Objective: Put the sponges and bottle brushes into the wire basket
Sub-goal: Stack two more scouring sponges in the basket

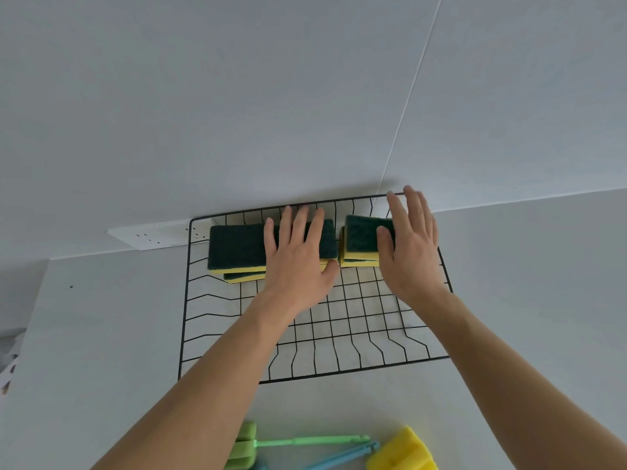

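Two sponge stacks (237,249) and (361,247) sit at the far end inside the wire basket (185,300). Left hand (298,262) lies flat on one, fingers spread; right hand (412,252) flat on the other. Bottle brushes (305,442) lie on the bench (101,334), nearside.

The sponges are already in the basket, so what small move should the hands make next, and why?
Probably draw the right hand back toward the bottle brushes. Both sponge stacks already lie at the far end of the wire basket, the left hand rests flat on them, and the brushes are outside it on the counter.
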